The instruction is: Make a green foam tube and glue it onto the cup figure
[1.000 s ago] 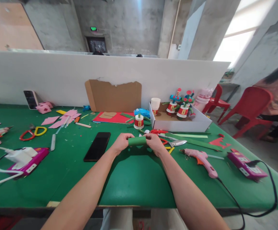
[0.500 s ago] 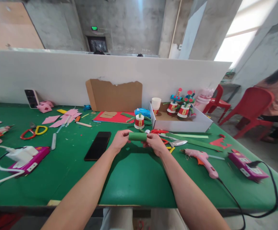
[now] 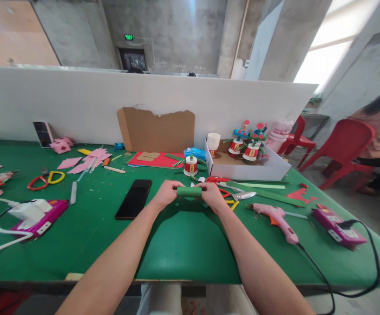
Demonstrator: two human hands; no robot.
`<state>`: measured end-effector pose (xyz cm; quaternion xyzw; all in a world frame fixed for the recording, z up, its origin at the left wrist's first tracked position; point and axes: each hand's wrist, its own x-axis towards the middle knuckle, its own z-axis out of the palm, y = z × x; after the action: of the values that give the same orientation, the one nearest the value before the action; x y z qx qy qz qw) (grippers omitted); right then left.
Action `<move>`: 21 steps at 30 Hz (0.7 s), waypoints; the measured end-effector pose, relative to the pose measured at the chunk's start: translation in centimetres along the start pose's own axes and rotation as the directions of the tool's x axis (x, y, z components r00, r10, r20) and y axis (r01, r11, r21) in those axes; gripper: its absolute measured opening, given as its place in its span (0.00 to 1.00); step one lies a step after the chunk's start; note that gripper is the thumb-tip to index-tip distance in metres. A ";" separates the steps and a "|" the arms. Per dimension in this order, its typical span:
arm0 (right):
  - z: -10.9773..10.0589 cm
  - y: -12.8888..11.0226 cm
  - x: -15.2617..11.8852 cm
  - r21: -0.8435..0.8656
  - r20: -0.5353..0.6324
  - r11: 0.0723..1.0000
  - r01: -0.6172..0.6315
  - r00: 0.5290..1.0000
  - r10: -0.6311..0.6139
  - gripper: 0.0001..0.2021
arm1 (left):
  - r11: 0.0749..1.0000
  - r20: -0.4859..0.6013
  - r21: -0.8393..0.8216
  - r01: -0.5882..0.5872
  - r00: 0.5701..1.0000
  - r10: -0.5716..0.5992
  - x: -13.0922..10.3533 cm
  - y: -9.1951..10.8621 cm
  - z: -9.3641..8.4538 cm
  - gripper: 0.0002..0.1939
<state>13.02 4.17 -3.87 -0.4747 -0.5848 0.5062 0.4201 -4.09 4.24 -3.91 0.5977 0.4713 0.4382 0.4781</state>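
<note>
A rolled tube of green paper is held level above the table, one end in each hand. My left hand pinches its left end, and my right hand grips the right end; some fingertips are hidden behind the roll. Just beyond it stands a small red and white paper cup turned upside down, with green coiled paper arms. To the left of my left hand lies a black phone. Scissors with an open silver blade lie to the right of my right hand.
A pink glue gun rests at right with its cord running off the front edge, near a purple power strip. A white box holds cup figures. Pink paper pieces lie at left. A person sits by a red chair.
Both hands have lowered slightly toward me with the green roll, which looks a little narrower in height now. Things on the table keep their places.
</note>
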 end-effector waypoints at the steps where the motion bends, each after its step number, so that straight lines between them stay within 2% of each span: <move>1: 0.0 0.1 0.1 -0.019 -0.008 1.000 0.010 1.000 -0.010 0.10 | 1.000 -0.001 -0.007 -0.005 1.000 0.005 0.0 -0.1 0.0 0.08; 5: -0.3 0.4 0.2 -0.085 -0.034 0.996 0.041 0.998 -0.044 0.12 | 1.000 -0.017 -0.022 -0.023 1.000 0.022 0.0 -0.3 0.0 0.07; 9: -0.3 0.1 0.0 -0.110 -0.007 0.993 0.052 0.999 -0.053 0.15 | 0.999 0.025 -0.038 0.006 1.000 -0.005 -0.1 -0.3 0.2 0.07; 21: -0.3 0.1 0.1 -0.197 -0.022 0.980 0.036 0.999 -0.041 0.17 | 0.999 0.045 -0.023 0.036 0.998 -0.035 0.0 0.0 0.1 0.06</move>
<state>13.35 4.32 -3.95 -0.5089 -0.6354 0.4315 0.3887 -3.98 4.18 -3.92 0.5933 0.4658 0.4216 0.5033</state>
